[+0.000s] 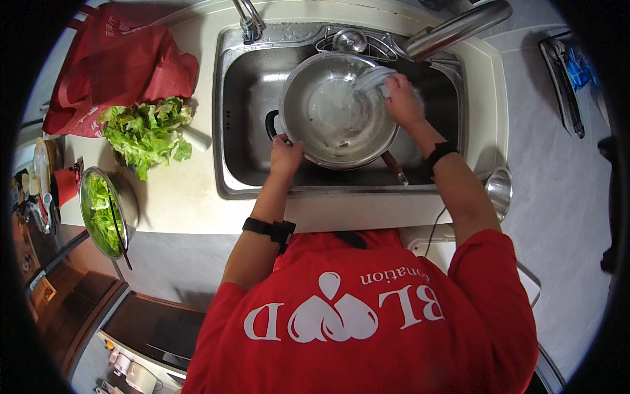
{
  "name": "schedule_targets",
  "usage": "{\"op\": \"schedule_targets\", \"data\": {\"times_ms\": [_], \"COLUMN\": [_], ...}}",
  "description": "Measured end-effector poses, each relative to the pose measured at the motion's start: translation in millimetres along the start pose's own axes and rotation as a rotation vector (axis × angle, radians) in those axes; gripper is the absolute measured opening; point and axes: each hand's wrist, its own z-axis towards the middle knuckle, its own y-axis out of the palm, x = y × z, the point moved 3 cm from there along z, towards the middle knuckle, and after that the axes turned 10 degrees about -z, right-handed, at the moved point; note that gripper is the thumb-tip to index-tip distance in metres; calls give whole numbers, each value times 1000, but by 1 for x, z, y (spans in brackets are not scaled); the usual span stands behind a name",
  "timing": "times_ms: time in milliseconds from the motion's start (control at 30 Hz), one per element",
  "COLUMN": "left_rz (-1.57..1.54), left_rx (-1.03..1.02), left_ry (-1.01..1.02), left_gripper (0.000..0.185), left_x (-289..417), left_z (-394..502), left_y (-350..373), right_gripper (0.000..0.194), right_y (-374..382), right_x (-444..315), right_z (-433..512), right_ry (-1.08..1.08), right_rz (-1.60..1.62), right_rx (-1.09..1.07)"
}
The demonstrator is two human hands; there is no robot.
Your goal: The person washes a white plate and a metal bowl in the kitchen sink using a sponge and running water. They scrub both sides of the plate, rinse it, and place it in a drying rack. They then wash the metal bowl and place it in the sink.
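A large round metal pan (330, 103) sits in the stainless steel sink (248, 88), with cloudy water and small dark scraps inside. My left hand (287, 153) grips its near left rim beside a black loop handle (270, 124). In my right hand (407, 101) is a wet, pale cloth (375, 79), held against the pan's inner wall at the far right. A brown handle with a metal tip (395, 168) sticks out from under the pan's near right side; what it belongs to is hidden.
A faucet (250, 29) and a wire rack (384, 44) stand behind. Torn lettuce (147, 130) lies left, by a red bag (133, 69). A metal bowl of lettuce (129, 207) with chopsticks (116, 221) sits near the counter's edge. A metal bowl (499, 189) is at right.
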Motion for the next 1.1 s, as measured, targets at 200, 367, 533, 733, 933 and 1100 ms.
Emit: {"op": "schedule_targets", "data": {"times_ms": [200, 367, 533, 733, 933, 1100], "left_rz": [362, 334, 199, -195, -347, -400], "left_rx": [-31, -123, -57, -135, -182, -364], "left_ry": [-209, -236, -112, -198, -273, -360], "left_gripper": [59, 52, 34, 22, 20, 21], "left_x": [29, 40, 33, 21, 35, 51], "left_z": [1, -5, -10, -33, -65, -88], "left_y": [2, -7, -11, -11, -5, 12], "right_gripper": [50, 47, 44, 47, 51, 57], "right_y": [20, 16, -21, -67, -119, -159], "right_x": [12, 23, 14, -13, -43, -47], "right_z": [7, 1, 2, 27, 54, 75], "right_ry": [472, 420, 401, 362, 119, 54], "right_rz": [93, 172, 324, 328, 112, -78], "right_rx": [-144, -154, -133, -215, -87, -494]}}
